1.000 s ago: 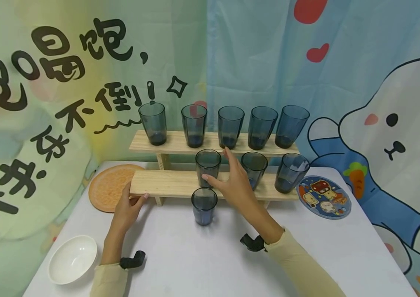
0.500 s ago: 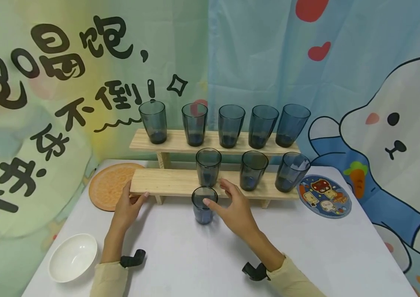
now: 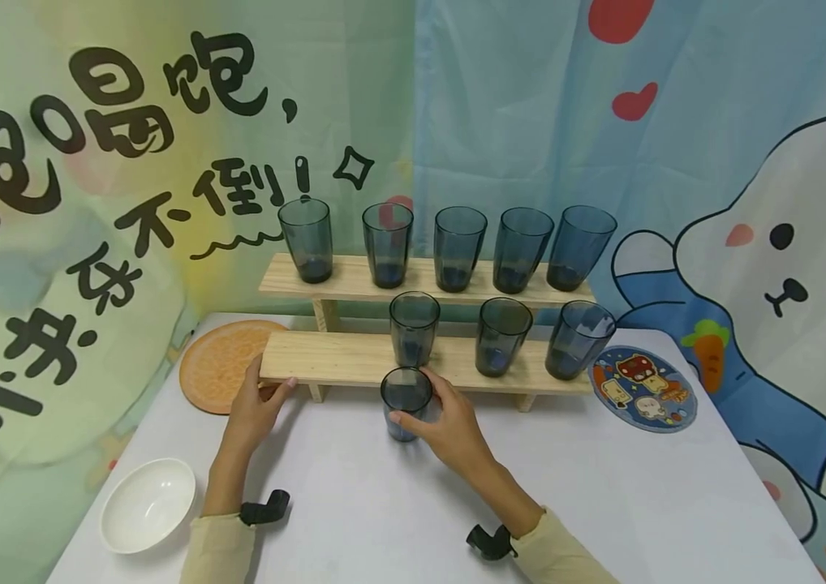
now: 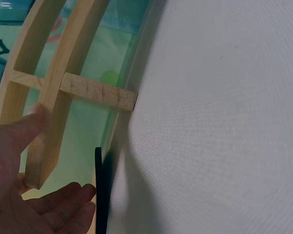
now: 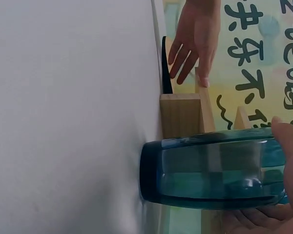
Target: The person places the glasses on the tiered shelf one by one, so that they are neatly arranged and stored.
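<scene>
A two-tier wooden shelf (image 3: pixel 333 357) carries blue-tinted drinking glasses. My left hand (image 3: pixel 251 412) grips the left end of its lower board, thumb at the front edge; the left wrist view has this thumb (image 4: pixel 31 124) against the wood. In front of the shelf, a drinking glass (image 5: pixel 210 168) stands upright with its base at the white tabletop. My right hand (image 3: pixel 454 431) holds this glass from the right, thumb on the near side and fingers round the far side. Just behind it, another glass (image 3: pixel 414 328) stands on the lower board.
Several glasses fill the upper board (image 3: pixel 413 272), and two more stand at the lower board's right. An orange round mat (image 3: pixel 223 369) lies left of the shelf, a blue patterned mat (image 3: pixel 643 389) right. A white bowl (image 3: pixel 148 504) sits at the front left.
My right hand has come down from beside the glass on the lower board to the glass on the table and taken hold of it. My left hand stays on the shelf.
</scene>
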Demonstrator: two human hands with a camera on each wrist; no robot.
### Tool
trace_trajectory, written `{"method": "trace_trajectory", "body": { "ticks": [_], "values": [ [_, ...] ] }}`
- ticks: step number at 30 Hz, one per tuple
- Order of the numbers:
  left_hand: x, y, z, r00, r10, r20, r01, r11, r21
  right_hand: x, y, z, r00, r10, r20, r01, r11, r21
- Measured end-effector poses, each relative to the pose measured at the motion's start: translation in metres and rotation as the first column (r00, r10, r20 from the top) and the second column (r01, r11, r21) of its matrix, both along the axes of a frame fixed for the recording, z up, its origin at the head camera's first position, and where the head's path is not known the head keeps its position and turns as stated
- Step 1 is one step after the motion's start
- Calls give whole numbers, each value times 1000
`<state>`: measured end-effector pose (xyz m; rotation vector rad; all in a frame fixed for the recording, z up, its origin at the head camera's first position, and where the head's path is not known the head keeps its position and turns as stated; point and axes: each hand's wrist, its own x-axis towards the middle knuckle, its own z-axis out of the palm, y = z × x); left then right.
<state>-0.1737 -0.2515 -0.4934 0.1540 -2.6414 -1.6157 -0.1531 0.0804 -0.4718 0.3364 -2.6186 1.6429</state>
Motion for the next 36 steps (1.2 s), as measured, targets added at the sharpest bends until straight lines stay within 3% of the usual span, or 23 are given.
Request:
{"method": "trace_trajectory", "body": {
  "ticks": [7, 20, 36],
  "values": [
    [-1, 1, 1, 1000, 0, -15, 0, 1000, -5, 0, -3, -8, 999, 15, -35, -16, 999, -45],
    [0, 2, 1, 1000, 6, 9, -6, 1000, -9, 5, -5, -11, 1000, 13, -4, -14, 998, -64],
    [1, 2, 0, 1000, 10, -9, -10, 1000, -23, 16, -14, -5, 984, 170, -57, -174, 982, -76]
  ]
}}
